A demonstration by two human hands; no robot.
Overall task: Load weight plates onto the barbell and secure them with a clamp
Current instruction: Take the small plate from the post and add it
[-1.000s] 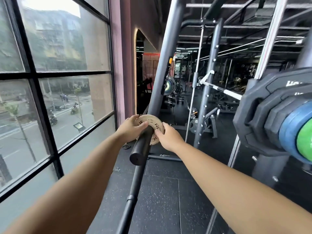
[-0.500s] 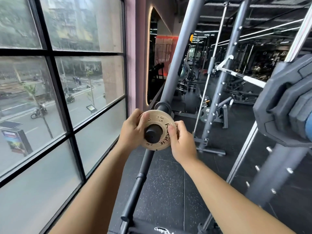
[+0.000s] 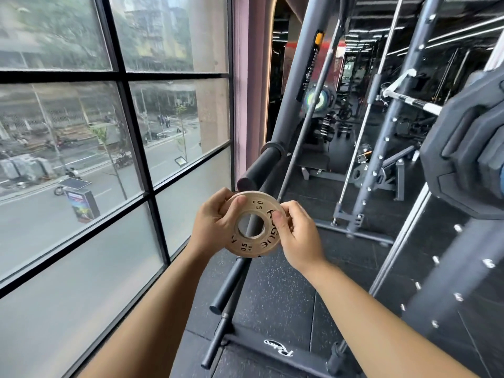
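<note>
Forearms enter from the bottom edge. Left hand (image 3: 215, 222) and right hand (image 3: 297, 236) both grip a small tan weight plate (image 3: 253, 248) by its rim, thumbs on its face; markings read 0.5 KG. Plate is held in the air, tilted, just below the open end of the black barbell sleeve (image 3: 261, 166), not yet on it. Behind the sleeve: grey rack upright (image 3: 297, 77). Right: stacked black plates (image 3: 463, 148). Left: window (image 3: 117, 132).
</note>
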